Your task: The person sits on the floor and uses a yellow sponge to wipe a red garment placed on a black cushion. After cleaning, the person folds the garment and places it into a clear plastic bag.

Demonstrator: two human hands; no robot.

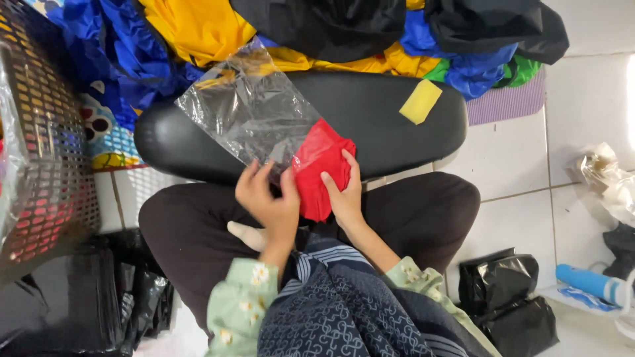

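A folded red cloth (322, 164) sits partly inside the mouth of a clear plastic bag (248, 109) that lies on a black padded seat (370, 119). My left hand (268, 198) grips the bag's open edge beside the cloth. My right hand (344, 192) holds the red cloth from its right side, fingers spread along it. I sit cross-legged in dark trousers behind the seat.
A yellow sponge-like pad (421, 101) lies on the seat's right part. Blue, yellow, black and green fabrics (198, 26) are piled beyond it. A perforated basket (36, 132) stands at left. Black plastic bags (509, 297) and a blue tube (589, 281) lie on the tiled floor.
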